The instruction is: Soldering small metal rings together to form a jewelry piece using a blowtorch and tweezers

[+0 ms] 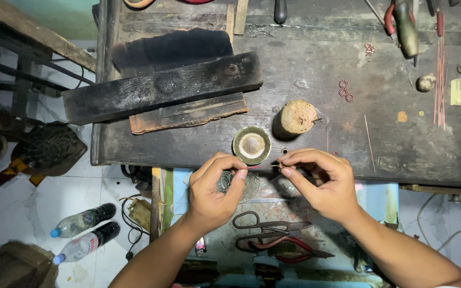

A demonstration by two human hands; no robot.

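- Far left, on the white tiled floor, we saw two clear plastic bottles (pixel 84 232) lying side by side, well apart from the work.
- On the dark, worn wooden table (pixel 390 144), a charred black wooden block (pixel 161 85) lay tilted across the left part, with a thinner brown slat tucked under it.
- Our left hand (pixel 214 192) hovered just off the near edge of the table; its fingers (pixel 239 174) were pinched on the left end of a thin reddish metal wire (pixel 265 167).
- Just behind the wire stood a small round green-rimmed dish (pixel 252 144) and, beside it, a short upright wooden stump (pixel 296 117).
- Our right hand (pixel 321 184) faced the left one, its fingers (pixel 285 172) clamped on the other end of the same wire, so the wire sat level between both hands, in the air above the table's edge.
- Below the hands, dark metal scissors (pixel 265 221) and red-handled pliers (pixel 289 248) lay in a cluttered tray.
- Right of the stump, a few small copper rings (pixel 344 91) lay on the table, and a bundle of thin copper rods (pixel 440 80) ran further right.
- We judged the risks thus: the wire was fine and held only by fingertips, so uneven pressure could kink it, or a slip could drop it into the clutter below, where it would be hard to find.
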